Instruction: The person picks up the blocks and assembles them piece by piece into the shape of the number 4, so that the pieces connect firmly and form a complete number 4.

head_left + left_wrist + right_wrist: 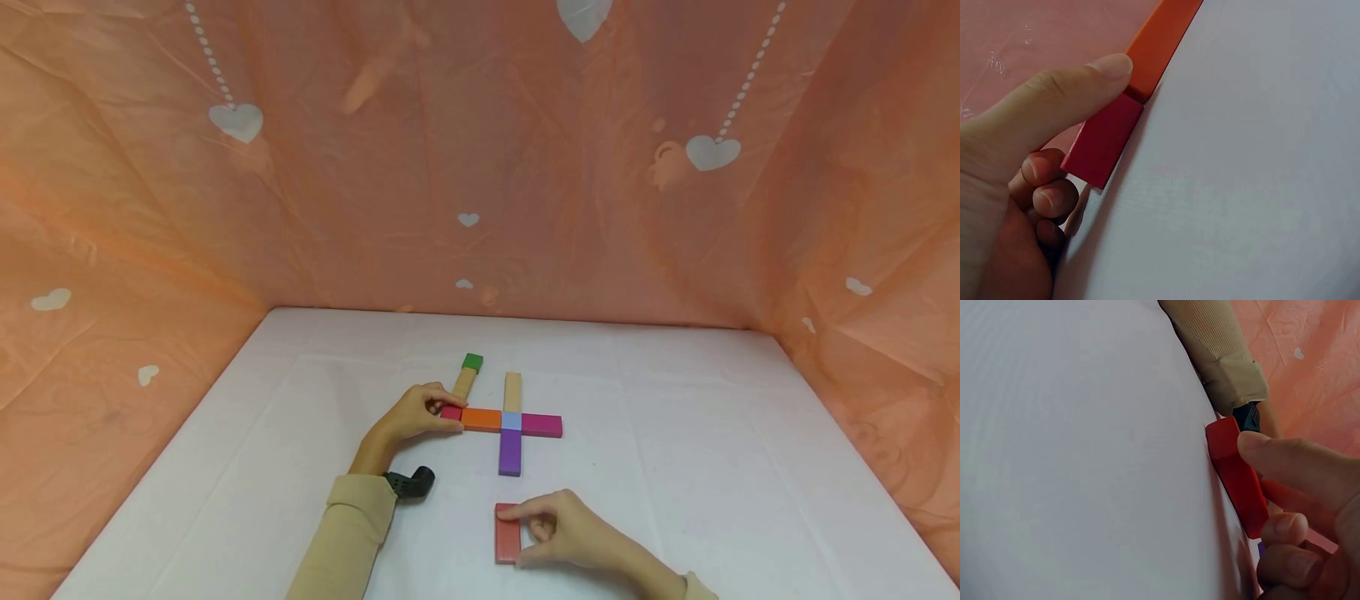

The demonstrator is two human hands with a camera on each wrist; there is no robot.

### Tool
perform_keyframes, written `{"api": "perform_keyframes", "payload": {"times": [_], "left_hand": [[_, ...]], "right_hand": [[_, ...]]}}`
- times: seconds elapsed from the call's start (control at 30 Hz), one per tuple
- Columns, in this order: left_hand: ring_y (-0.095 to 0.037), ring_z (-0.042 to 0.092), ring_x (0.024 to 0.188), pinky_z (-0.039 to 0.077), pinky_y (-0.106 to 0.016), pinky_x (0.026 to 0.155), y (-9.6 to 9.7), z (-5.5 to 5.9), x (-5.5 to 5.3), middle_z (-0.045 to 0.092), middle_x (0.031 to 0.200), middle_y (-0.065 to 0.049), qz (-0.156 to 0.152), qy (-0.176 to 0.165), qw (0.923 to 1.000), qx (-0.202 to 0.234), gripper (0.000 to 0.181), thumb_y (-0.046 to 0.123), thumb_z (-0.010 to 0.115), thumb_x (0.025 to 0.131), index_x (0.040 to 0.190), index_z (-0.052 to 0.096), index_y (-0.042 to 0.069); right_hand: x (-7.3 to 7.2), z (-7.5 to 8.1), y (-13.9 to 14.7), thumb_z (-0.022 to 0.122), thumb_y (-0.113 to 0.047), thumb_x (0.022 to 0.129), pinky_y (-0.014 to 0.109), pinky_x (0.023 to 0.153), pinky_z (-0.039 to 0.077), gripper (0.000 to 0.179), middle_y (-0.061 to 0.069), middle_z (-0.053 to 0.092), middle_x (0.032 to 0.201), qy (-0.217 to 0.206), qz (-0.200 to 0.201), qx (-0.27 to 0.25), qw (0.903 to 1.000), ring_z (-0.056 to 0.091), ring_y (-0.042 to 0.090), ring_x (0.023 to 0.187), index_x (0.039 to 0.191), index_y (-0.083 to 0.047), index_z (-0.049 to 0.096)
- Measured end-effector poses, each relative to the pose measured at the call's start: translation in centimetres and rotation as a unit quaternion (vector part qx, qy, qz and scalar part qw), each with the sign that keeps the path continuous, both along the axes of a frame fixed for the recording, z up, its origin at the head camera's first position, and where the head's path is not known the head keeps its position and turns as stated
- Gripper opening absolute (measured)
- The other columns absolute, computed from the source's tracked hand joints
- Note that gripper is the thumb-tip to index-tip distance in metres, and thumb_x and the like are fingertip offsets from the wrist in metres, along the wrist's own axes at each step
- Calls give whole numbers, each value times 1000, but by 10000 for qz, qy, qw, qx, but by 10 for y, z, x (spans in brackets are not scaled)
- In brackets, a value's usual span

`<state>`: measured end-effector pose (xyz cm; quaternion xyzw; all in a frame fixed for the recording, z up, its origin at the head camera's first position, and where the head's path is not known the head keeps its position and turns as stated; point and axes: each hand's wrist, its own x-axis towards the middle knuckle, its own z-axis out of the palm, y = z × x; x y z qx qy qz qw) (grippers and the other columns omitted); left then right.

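Note:
My left hand (pixel 414 414) is at the left end of a flat row of coloured wooden blocks, thumb and index finger pinching the small crimson block (pixel 1104 142) where it meets the orange block (pixel 482 420). A small light-blue block (pixel 511 421) joins the orange one to a magenta block (pixel 542 426). From it, a plain wood block (pixel 513 392) runs away and a purple block (pixel 510 452) runs nearer. Closer to me, my right hand (pixel 573 531) pinches a red block (pixel 507 536) between thumb and index finger, the other fingers curled beside it.
Beyond the left hand, another plain wood block (pixel 465 382) slants away with a small green block (pixel 472 362) at its far end. A white cloth (pixel 675 483) covers the table. Orange curtains (pixel 517 167) with pale hearts surround the far edge and sides. A black wrist strap (pixel 412 483) sits on the left wrist.

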<state>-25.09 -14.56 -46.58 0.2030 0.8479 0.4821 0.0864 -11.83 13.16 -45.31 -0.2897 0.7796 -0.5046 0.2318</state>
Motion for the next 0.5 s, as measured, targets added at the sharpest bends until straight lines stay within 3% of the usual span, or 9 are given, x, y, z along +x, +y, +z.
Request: {"api": "perform_keyframes", "payload": {"times": [0.33,0.5], "left_hand": [[-12,40,74,31,-19,66,0,-1,-1,42,77,0,1,23,10000,-22,32,17,83,73,102,75,7],[-10,40,73,31,-18,65,0,-1,-2,42,76,2,-52,118,9999,-44,32,17,84,73,102,75,7]], "right_hand": [[-1,1,1,78,-20,79,12,55,33,35,1,37,57,309,-8,121,9994,35,-7,56,110,-3,72],[-2,2,1,78,-26,79,12,57,34,32,-3,41,59,760,32,381,9964,35,-9,57,106,-8,74]]}}
